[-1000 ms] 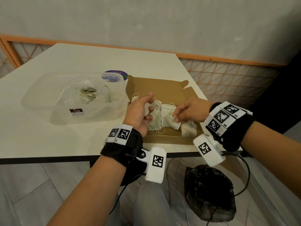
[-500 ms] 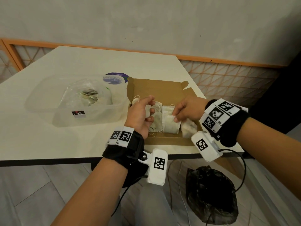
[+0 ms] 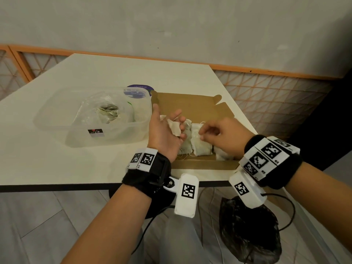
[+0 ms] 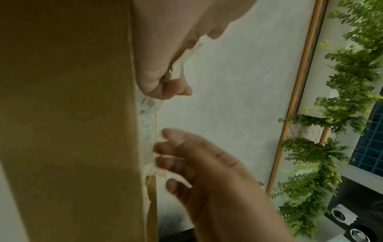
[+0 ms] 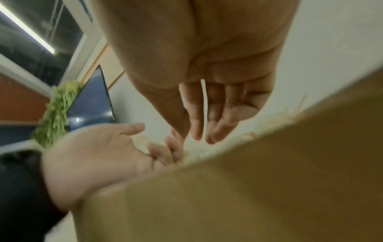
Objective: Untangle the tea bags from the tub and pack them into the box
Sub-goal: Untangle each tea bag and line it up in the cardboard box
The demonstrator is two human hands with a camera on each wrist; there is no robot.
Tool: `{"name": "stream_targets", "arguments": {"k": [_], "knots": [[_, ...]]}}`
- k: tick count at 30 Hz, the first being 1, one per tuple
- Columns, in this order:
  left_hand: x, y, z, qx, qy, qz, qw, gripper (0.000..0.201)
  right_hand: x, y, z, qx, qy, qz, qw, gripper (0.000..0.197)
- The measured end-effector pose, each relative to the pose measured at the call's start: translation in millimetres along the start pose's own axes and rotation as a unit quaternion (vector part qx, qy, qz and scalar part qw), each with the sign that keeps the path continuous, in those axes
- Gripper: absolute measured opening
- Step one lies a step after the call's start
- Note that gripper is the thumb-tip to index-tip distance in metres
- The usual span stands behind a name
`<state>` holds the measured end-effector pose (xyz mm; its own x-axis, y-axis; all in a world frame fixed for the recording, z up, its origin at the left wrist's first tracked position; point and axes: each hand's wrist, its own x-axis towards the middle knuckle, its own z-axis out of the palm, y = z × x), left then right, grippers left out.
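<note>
My left hand (image 3: 169, 120) hovers over the left end of the brown cardboard box (image 3: 186, 103), palm turned right, thumb raised, fingers curled round one pale tea bag (image 3: 174, 128). The left wrist view shows that tea bag (image 4: 186, 55) tucked between palm and curled fingers. Several tea bags (image 3: 200, 147) lie side by side in the box with loose strings. My right hand (image 3: 202, 133) is just above them, fingers loosely bent and spread, gripping nothing I can make out. The clear tub (image 3: 57, 119) stands left of the box, with a plastic bag of tangled tea bags (image 3: 106, 113) inside.
A round purple-labelled lid (image 3: 140, 88) lies behind the tub. The box sits close to the table's front edge (image 3: 57, 187) and right corner. A black plastic bag (image 3: 247, 231) and cables lie on the floor below.
My right hand has let go of the tea bag in the box and loosened its fingers. My left hand has turned palm-up and raised its thumb, still holding its tea bag.
</note>
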<state>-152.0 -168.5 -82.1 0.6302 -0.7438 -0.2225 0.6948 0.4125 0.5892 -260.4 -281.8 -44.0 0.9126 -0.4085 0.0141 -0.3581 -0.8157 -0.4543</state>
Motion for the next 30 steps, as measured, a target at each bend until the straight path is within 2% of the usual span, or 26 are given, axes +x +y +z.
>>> {"name": "stream_targets", "arguments": {"k": [2, 4, 6, 8, 10, 14, 18, 20, 24, 30], "knots": [[0, -2, 1, 0.017, -0.008, 0.013, 1.0, 0.072, -1, -10, -1, 0.091, 0.052, -0.023, 0.994, 0.02], [0, -5, 3, 0.031, -0.027, 0.027, 0.999, 0.075, 2, -21, 3, 0.138, 0.048, -0.02, 0.989, 0.032], [-1, -7, 4, 0.04, -0.051, 0.032, 0.997, 0.075, 10, -26, 9, 0.136, 0.033, -0.004, 0.99, 0.037], [-3, -8, 5, 0.048, -0.073, 0.029, 0.996, 0.07, 19, -25, 12, 0.139, 0.031, 0.006, 0.99, 0.026], [-3, -8, 6, 0.064, -0.066, 0.027, 0.995, 0.059, 26, -22, 6, 0.175, 0.036, 0.021, 0.984, 0.011], [1, -9, 4, 0.132, -0.016, 0.028, 0.991, 0.015, 32, -14, -17, 0.2, 0.046, 0.035, 0.978, 0.013], [4, -11, 2, 0.15, -0.026, 0.029, 0.988, 0.016, 31, -8, -33, 0.184, 0.054, 0.029, 0.981, 0.009], [4, -11, 2, 0.147, -0.02, 0.036, 0.988, 0.013, 26, -5, -40, 0.138, 0.049, 0.017, 0.989, 0.008], [3, -10, 2, 0.127, 0.011, 0.061, 0.99, 0.007, 10, -1, -60, 0.002, -0.018, -0.008, 1.0, 0.01], [3, -10, 2, 0.123, 0.027, 0.065, 0.99, 0.005, -2, 9, -65, -0.114, -0.174, -0.004, 0.978, 0.012]]}}
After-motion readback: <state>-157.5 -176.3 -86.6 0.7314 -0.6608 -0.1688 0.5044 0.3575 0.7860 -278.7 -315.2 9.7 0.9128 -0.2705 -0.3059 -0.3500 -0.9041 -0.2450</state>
